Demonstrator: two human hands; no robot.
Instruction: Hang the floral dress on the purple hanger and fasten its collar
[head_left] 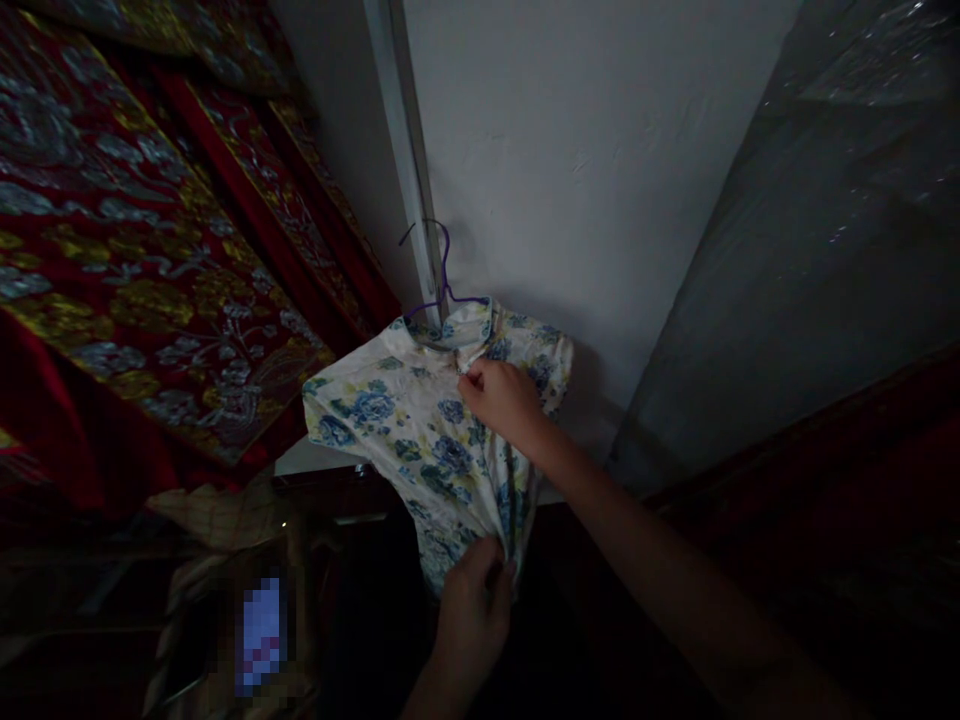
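In the head view, a white short-sleeved garment (420, 425) with blue flowers and a stand collar hangs on a purple wire hanger (447, 262). My right hand (504, 398) is closed, thumb and finger pinching the front opening just under the collar. Lower down, my left hand (474, 605) pinches the same front edge and draws the cloth into folds. The fabric between the two hands is pulled lengthwise. Any fastener at the right fingertips is too small and dark to make out. The garment's bottom fades into shadow behind my left hand.
Red drapery (187, 250) embroidered in gold and silver hangs at the left. Behind the garment are a pale wall (585, 180) and a narrow upright strip (405, 130). Clear plastic sheeting (840, 180) covers the right side. A lit, blurred screen (261, 635) lies at the lower left.
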